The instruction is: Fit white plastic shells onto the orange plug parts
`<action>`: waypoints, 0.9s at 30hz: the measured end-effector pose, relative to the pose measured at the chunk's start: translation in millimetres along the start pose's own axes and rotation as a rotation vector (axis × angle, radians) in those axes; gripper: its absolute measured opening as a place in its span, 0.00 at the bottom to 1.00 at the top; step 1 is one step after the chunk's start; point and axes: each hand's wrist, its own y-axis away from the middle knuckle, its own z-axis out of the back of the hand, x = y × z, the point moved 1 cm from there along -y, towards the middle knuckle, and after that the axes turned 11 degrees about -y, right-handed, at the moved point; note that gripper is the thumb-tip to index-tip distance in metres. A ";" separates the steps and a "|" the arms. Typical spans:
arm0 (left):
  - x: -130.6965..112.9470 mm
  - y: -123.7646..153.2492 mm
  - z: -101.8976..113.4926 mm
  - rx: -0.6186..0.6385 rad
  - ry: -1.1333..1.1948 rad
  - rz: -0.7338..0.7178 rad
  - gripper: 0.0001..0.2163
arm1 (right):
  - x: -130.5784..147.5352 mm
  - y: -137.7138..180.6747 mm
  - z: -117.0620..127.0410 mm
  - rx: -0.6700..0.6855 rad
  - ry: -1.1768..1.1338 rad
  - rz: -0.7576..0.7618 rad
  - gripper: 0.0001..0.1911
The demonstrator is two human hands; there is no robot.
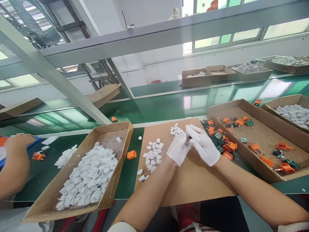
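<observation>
My left hand and my right hand, both in white gloves, meet above a brown cardboard sheet. Their fingers are closed together around something small; a dark bit shows between them, but its kind is hidden. Just beyond the left fingertips lies a small heap of white lumps. A looser group of larger white lumps is spread on the sheet to the left. Orange plug housings and green circuit boards are piled right of my right hand.
At left stands a cardboard tray full of white lumps, with an orange cap beside it. Another cardboard tray at right holds plug parts. A co-worker's arm reaches in at far left. A metal frame beam crosses overhead.
</observation>
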 end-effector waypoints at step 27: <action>-12.5 3.6 -4.3 0.167 -0.115 0.036 0.10 | 11.3 7.3 -5.2 -0.237 -0.025 -0.187 0.29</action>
